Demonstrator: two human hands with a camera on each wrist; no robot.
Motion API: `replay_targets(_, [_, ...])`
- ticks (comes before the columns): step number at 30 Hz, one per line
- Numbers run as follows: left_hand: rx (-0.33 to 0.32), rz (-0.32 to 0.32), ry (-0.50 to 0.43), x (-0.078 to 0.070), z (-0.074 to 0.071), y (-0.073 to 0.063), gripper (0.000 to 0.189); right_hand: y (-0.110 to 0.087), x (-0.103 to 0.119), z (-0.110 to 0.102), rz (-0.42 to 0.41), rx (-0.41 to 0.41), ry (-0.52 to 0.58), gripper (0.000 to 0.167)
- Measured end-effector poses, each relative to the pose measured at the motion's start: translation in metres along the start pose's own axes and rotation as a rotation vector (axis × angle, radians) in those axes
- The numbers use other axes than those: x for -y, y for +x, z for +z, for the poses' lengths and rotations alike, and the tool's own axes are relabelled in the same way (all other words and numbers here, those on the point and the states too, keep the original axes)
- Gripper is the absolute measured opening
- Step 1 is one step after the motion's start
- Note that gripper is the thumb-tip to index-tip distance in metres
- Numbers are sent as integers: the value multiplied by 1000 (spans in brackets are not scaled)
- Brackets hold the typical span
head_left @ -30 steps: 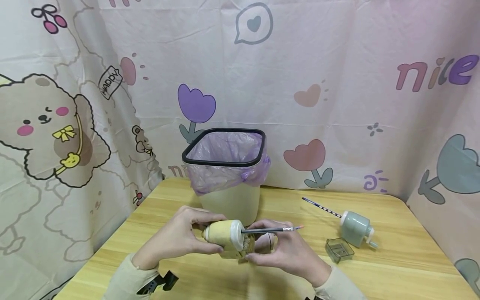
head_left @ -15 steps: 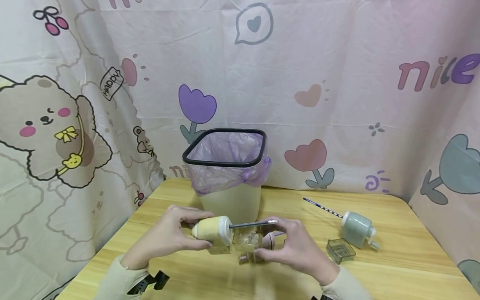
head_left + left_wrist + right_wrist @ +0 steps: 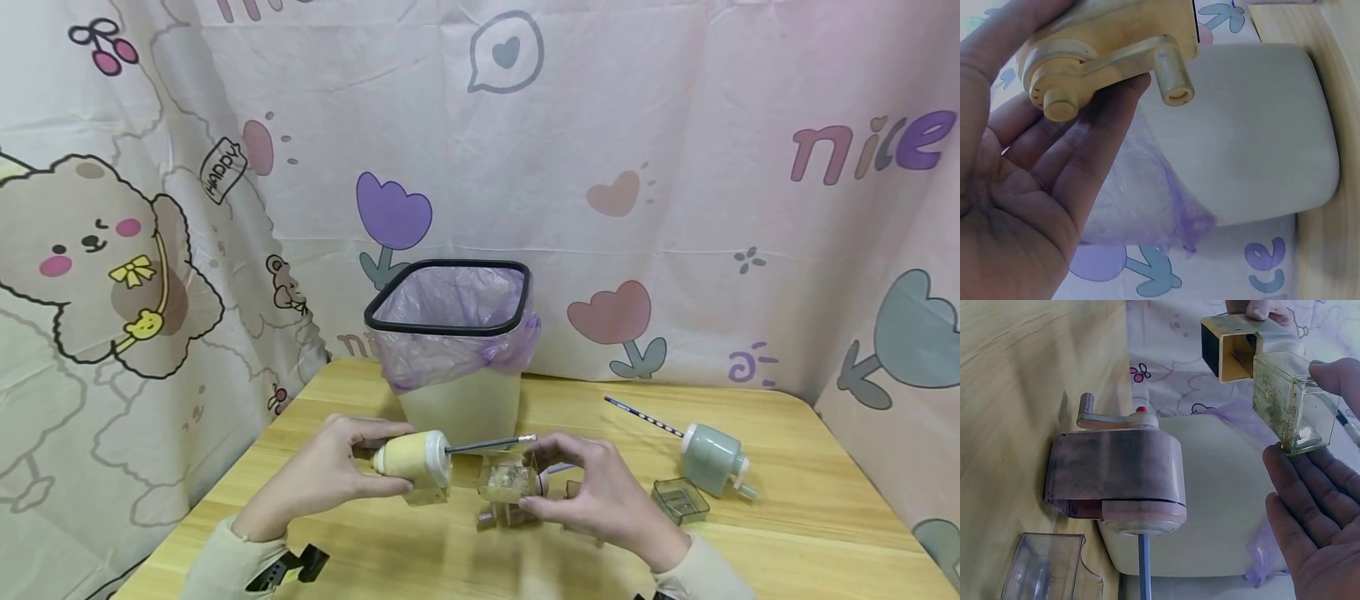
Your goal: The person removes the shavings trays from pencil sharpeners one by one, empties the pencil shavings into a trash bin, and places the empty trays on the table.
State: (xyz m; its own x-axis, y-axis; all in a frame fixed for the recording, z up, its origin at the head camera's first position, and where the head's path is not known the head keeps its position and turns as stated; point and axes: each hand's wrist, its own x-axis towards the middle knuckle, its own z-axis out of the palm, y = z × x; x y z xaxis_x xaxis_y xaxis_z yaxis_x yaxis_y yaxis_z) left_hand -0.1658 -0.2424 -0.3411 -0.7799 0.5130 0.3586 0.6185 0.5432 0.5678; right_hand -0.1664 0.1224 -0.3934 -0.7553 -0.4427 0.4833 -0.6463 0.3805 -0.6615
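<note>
My left hand (image 3: 322,471) grips a yellow crank pencil sharpener (image 3: 412,461) by its back end. A dark pencil (image 3: 487,445) sticks out of its front towards the right. The sharpener's crank (image 3: 1125,65) shows in the left wrist view. In my right hand (image 3: 603,496) is a clear shavings drawer (image 3: 1294,403), pinched between thumb and fingers, with shavings inside. It is apart from the sharpener, whose drawer opening (image 3: 1238,356) shows in the right wrist view. A pink pencil sharpener (image 3: 1116,465) with a pencil in it stands on the table, partly behind my right hand in the head view.
A bin (image 3: 461,408) lined with a purple bag (image 3: 450,358) stands just beyond my hands. To the right lies a green pencil sharpener (image 3: 708,458) holding a blue pencil (image 3: 645,417), with a clear drawer (image 3: 678,502) beside it. Another clear drawer (image 3: 1044,569) sits near the pink sharpener.
The drawer has come out of the yellow sharpener. My left hand has moved left with the sharpener, and my right hand has shifted slightly right with the drawer.
</note>
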Motion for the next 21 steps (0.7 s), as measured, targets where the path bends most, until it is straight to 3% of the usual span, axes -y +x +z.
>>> replay_targets(10, [18, -110, -44, 14, -1, -5, 61, -3, -3, -3, 2, 17, -2, 45])
replay_targets(21, [28, -159, -3, 37, 9, -7, 57, -2, -3, -6, -13, 11, -17, 43])
